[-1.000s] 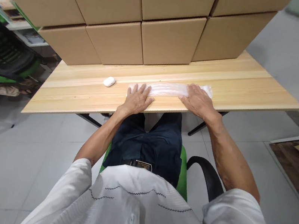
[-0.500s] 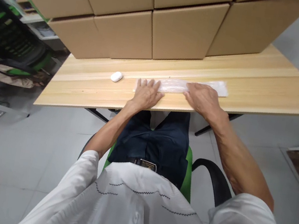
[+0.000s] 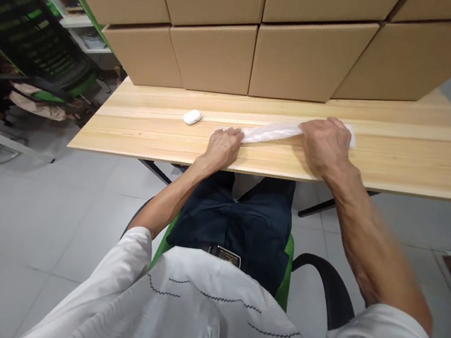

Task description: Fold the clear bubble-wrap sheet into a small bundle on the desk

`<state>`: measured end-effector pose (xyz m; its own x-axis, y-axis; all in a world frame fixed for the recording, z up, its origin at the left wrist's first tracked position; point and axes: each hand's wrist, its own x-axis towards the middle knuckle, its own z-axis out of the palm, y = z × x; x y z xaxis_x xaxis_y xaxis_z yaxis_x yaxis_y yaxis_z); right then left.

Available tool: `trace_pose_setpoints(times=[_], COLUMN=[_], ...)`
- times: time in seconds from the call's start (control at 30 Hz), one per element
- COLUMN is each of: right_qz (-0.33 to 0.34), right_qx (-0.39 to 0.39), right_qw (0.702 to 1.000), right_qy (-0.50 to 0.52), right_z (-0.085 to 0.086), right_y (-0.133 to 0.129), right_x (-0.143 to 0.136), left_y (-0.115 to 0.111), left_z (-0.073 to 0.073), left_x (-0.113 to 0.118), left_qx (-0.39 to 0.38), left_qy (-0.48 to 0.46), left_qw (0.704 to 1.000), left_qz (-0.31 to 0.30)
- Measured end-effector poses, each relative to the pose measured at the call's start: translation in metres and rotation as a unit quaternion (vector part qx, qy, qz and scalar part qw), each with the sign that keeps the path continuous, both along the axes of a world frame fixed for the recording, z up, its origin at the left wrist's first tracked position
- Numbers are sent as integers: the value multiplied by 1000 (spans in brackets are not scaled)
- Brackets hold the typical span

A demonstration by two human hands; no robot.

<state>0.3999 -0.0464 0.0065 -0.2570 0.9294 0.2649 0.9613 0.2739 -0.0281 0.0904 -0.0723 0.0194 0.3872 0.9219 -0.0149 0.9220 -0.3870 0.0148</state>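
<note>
Our right grip [image 3: 327, 144], flatter half a second ago, is now clenched on the plastic film [image 3: 271, 133], bunched narrower in front of the cardboard boxes [image 3: 211, 58]; our left grip [image 3: 224, 145] has curled onto its other end. The wooden desk [image 3: 139, 141] bears the boxes, with a white case [image 3: 192, 117] before them. Left of them, a green-and-black chair [image 3: 35, 42] stands on grey floor tiles [image 3: 9, 209].

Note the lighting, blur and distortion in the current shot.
Head view: light soft and fairly even; wide-angle stretch makes the cardboard boxes splay outward; right hand and forearm slightly smeared, apparently by motion; plastic strip pale, with little surface detail; black chair dim; lower-right corner darkened.
</note>
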Motion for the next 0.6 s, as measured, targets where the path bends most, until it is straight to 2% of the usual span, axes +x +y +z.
trace_pose_setpoints(times=[0.13,0.23,0.37,0.47,0.6], right_qz=[12,22,31,37,122], right_qx=[5,11,-9,-44,-44], right_qw=[999,999,999,997,990], right_qy=[44,43,37,49,47], right_z=[27,33,13,-8,-20], right_y=[14,24,28,11,-30], right_x=[-28,-40,-33,-34,-72], left_y=[-8,-15,-26,-32,-38], left_z=[-1,-2,-2,1,5], left_x=[-24,-39,-47,-41,-22], left_qx=[20,39,38,27,28], left_qy=[10,10,24,44,67], left_qw=[998,996,995,996,997], left_qz=[53,80,88,72,39])
